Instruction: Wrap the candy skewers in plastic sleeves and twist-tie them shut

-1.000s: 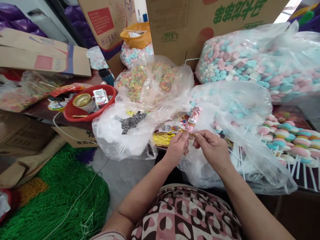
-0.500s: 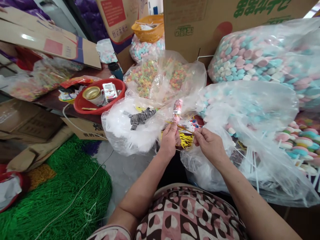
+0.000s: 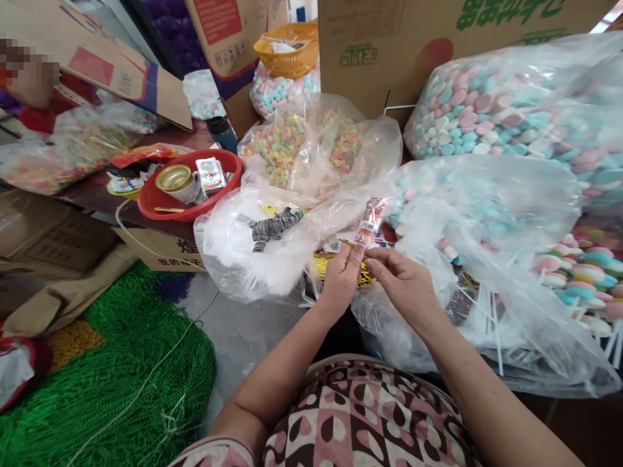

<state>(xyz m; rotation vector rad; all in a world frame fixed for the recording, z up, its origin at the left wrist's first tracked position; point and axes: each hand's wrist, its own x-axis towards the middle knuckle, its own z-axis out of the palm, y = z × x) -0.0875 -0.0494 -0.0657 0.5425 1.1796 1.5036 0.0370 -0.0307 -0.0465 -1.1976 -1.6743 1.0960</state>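
My left hand (image 3: 343,275) is closed in a pinch around the gathered lower end of a small clear packet with pink and red print (image 3: 370,220), which tilts up to the right. My right hand (image 3: 402,279) is closed, thumb and fingertips pressed together right beside that gathered end. A thin gold twist tie runs there, mostly hidden by the fingers now. Under the hands lies a bunch of gold twist ties (image 3: 326,264). Left of them sits an open clear bag of white packaging (image 3: 228,259) with a dark striped bundle (image 3: 277,226) on it.
A bag of coloured ring sweets (image 3: 280,152) stands behind the hands. Large bags of pastel marshmallows (image 3: 467,117) and marshmallow lollipops (image 3: 588,275) fill the right. A red basin (image 3: 150,207) holds a cup at left. Green strands (image 3: 160,363) cover the floor. Another person's blurred part shows upper left.
The packet has tilted to the right with my left hand. My right hand has closed in on the left hand, and the gold tie stretched between them before is now mostly hidden.
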